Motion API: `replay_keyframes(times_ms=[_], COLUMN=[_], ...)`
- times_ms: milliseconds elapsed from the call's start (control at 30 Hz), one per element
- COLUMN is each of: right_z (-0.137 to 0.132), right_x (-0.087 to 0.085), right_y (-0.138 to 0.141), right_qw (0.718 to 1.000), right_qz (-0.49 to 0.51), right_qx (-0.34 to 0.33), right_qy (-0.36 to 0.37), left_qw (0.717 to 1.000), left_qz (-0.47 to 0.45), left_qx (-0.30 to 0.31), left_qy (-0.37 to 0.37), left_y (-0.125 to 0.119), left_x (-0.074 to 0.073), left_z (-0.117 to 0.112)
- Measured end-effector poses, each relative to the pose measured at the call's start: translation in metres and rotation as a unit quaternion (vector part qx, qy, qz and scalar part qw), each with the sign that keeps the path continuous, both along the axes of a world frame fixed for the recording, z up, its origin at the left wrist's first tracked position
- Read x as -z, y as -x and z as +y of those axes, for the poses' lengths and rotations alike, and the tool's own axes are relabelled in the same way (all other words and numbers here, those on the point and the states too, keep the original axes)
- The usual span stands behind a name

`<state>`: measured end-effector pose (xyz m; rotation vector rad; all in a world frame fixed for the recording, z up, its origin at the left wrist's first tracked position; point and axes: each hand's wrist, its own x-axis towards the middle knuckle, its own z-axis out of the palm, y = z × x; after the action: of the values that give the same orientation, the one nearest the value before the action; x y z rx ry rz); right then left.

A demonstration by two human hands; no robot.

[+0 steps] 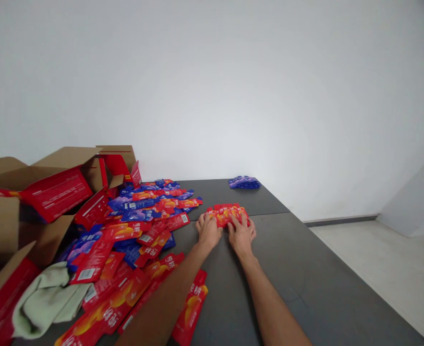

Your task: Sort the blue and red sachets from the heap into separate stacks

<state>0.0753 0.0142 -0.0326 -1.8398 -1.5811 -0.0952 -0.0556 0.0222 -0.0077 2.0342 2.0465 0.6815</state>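
OK, labels first: red packets (227,211) carry big white Chinese characters over yellow-orange fruit art; too small to read reliably. Barcodes show on some of the loose packets (125,230) in the left-hand pile; fine print on the red carton (58,194) isn't legible.

Location: red packets sit mid-table, near the seam in the dark table (323,288), with the blue stack (244,182) beyond. They overlap in a row, printed faces up, long axis running left-right.

Hands: both forearms reach forward, palms down. Left hand (209,231) grips the left end, fingers bent; right hand (241,233) grips the right end, fingers spread over it.
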Motion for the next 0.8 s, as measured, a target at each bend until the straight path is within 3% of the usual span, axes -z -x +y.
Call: replay_keyframes(times_ms=[267,433,533,667,800], right_z=[-0.020,-0.041,-0.056,-0.073,-0.081], right_x=[-0.014,-0.018,-0.022,-0.027,-0.030], right_y=[0.025,0.050,0.065,0.082,0.089], right_qw=[0.988,0.966,0.946,0.922,0.909], right_qz=[-0.019,-0.043,-0.050,-0.057,-0.059], right_qx=[-0.150,-0.250,-0.314,-0.372,-0.401], right_qy=[0.036,0.054,0.064,0.090,0.097], left_qw=[1.000,0.995,0.991,0.991,0.989], left_qz=[0.022,-0.089,-0.107,-0.030,-0.013], left_qx=[0.007,0.019,0.029,0.068,0.108], left_qy=[0.017,0.044,0.069,0.113,0.101], left_y=[0.065,0.110,0.131,0.147,0.151], left_x=[-0.003,-0.006,-0.010,-0.010,0.000], left_z=[-0.033,-0.053,-0.064,-0.078,-0.083])
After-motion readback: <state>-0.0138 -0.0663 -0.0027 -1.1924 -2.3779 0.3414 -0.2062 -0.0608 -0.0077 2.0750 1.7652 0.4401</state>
